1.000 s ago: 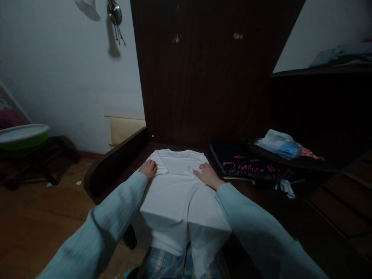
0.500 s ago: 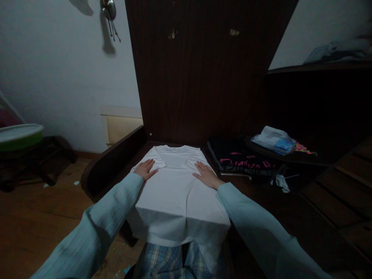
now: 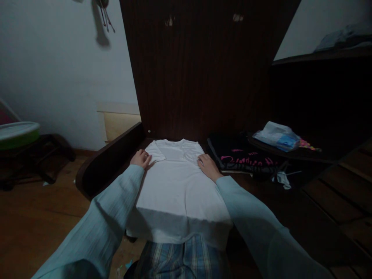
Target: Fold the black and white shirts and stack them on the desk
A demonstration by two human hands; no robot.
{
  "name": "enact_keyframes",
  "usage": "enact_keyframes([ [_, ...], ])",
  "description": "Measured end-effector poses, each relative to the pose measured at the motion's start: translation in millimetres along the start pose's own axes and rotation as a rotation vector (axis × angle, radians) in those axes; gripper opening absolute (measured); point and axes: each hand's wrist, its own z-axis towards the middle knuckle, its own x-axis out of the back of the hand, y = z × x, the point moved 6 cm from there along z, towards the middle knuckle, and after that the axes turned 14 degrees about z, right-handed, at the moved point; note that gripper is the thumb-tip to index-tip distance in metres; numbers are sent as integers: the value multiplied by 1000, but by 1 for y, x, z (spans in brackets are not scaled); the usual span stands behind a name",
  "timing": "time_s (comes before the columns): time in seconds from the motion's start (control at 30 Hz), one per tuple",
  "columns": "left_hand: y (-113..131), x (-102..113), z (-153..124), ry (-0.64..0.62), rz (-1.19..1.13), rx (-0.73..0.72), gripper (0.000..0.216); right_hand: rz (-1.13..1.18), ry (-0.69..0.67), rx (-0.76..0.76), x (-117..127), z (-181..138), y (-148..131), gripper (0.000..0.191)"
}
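At the edges of the white shirt (image 3: 174,186) — left hand (image 3: 140,159) and right hand (image 3: 209,166) half-curled — any grip too indistinct to tell.

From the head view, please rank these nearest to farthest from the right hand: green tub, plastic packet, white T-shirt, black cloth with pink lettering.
1. White T-shirt: touching the right hand, which rests at its sleeve.
2. Black cloth with pink lettering: just to the hand's right.
3. Plastic packet: farther right.
4. Green tub: far left of the view.
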Motion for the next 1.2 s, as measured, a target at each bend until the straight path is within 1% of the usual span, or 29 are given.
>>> enact_keyframes([
  [0.03, -4, 2, -2, -27, 29, 75, 43, -29, 23, -20, 3, -2, -1, 34],
  [0.1, -11, 1, -6, -141, 78, 185, 51, -77, -3, -69, 4, -5, -1, 36],
  [0.17, -13, -4, -7, -257, 97, 215, 56, -98, -74, -96, 1, -6, -1, 39],
  [0.2, -13, -6, -8, -290, 102, 214, 57, -103, -106, -97, 0, -6, -1, 40],
  [0.4, -11, -10, -7, -328, 134, 181, 60, -194, -207, -35, -2, -4, 2, 42],
  [0.47, -9, -8, -7, -342, 150, 185, 59, -219, -232, -44, -2, -4, 2, 42],
  [0.57, -7, -4, -10, -352, 166, 179, 55, -215, -241, -97, 3, -8, 0, 43],
  [0.63, -7, -1, -15, -338, 153, 137, 50, -197, -224, -141, 10, -15, -4, 43],
  [0.73, -8, 1, -33, -251, 102, -3, 44, -161, -217, -149, 16, -37, -11, 40],
  [0.8, -11, -1, -52, -165, 55, -114, 44, -127, -226, -112, 12, -59, -15, 38],
  [0.87, -15, -6, -72, -101, 5, -213, 49, -82, -194, -74, 5, -82, -15, 44],
  [0.93, -20, -12, -88, -64, -13, -254, 52, -44, -148, -54, -3, -100, -11, 52],
  [1.0, -23, -16, -97, -52, -24, -275, 51, -15, -139, -30, -10, -111, -6, 57],
  [1.07, -24, -17, -99, -51, -28, -291, 50, -3, -149, -5, -12, -115, -3, 59],
  [1.2, -24, -17, -98, -59, -2, -296, 55, -2, -166, 16, -6, -114, -1, 60],
])
